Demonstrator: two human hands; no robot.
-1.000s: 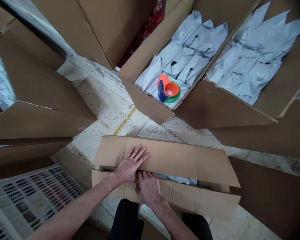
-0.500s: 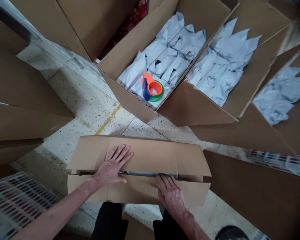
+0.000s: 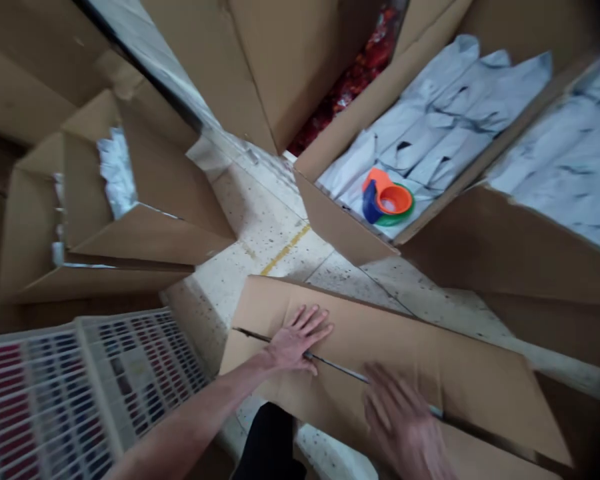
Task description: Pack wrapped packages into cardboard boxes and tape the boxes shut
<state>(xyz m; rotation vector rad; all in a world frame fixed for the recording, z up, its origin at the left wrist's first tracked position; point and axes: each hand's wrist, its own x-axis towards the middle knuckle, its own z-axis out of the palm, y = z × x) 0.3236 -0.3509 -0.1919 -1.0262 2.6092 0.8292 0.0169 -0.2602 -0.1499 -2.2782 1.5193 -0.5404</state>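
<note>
A long cardboard box (image 3: 360, 320) lies in front of me, its two top flaps folded inward with a narrow dark slit between them. Across the slit near the left end, my left hand (image 3: 295, 343) rests flat with fingers spread. My right hand (image 3: 400, 420), blurred by motion, is over the near flap and the slit farther right; its fingers look stretched out, holding nothing I can see. Something dark and shiny shows through the slit. Beyond the box, an orange, blue and green tape dispenser (image 3: 387, 198) sits on white packages (image 3: 430, 133) inside an open carton.
Open cartons with white packages stand at the right and at the left (image 3: 150, 233). A tall carton (image 3: 260, 67) stands at the back beside red packed goods (image 3: 350, 80). White plastic crates (image 3: 85, 333) are at lower left. Speckled floor with a yellow line (image 3: 286, 250) lies between.
The view has turned left, so the box and cartons appear farther right and tilted. The slit between the flaps looks narrower. My right hand has shifted along the flaps; my left stays on them.
</note>
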